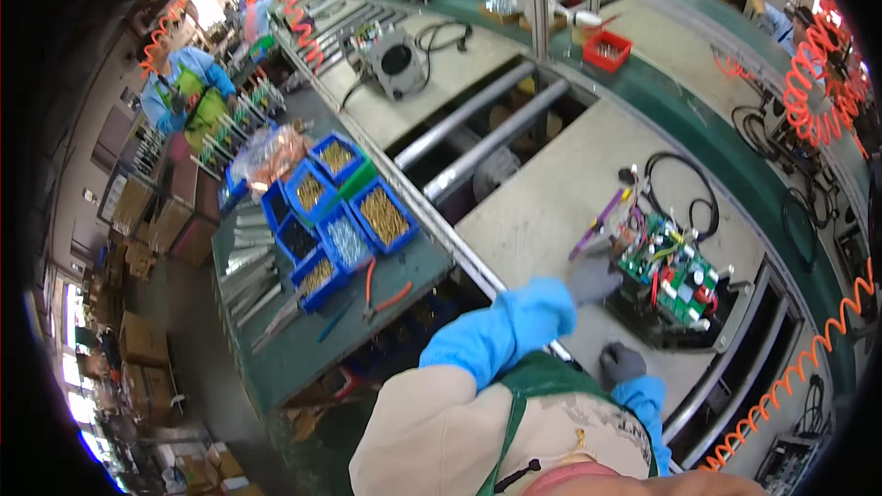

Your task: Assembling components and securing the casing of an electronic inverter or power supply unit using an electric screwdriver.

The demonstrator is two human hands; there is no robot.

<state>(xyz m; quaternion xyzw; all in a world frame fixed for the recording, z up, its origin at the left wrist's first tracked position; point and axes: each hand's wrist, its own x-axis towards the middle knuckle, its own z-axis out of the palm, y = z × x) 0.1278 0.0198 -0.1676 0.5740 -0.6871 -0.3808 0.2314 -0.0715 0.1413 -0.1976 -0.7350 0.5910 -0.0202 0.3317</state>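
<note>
A green circuit board (675,271) with coloured wires and components sits on a dark chassis (657,323) on the pale worktop in front of me. My left hand (595,279), in a grey glove, is at the chassis's left side, close to the wires; its fingers are blurred. Beside that hand a purple and yellow strip (599,223) lies slanted. Nearer to me, my right hand (623,364), gloved in grey too, is curled closed just off the chassis's near corner. Whatever it may hold is hidden. A black cable (713,207) loops behind the board.
To the left, a green side table (266,372) carries blue bins (384,230) of screws, red-handled pliers (386,301) and metal strips (248,248). Conveyor rollers (496,140) lie beyond the worktop. A coiled orange hose (781,386) hangs at right. Another person (184,83) works at far left.
</note>
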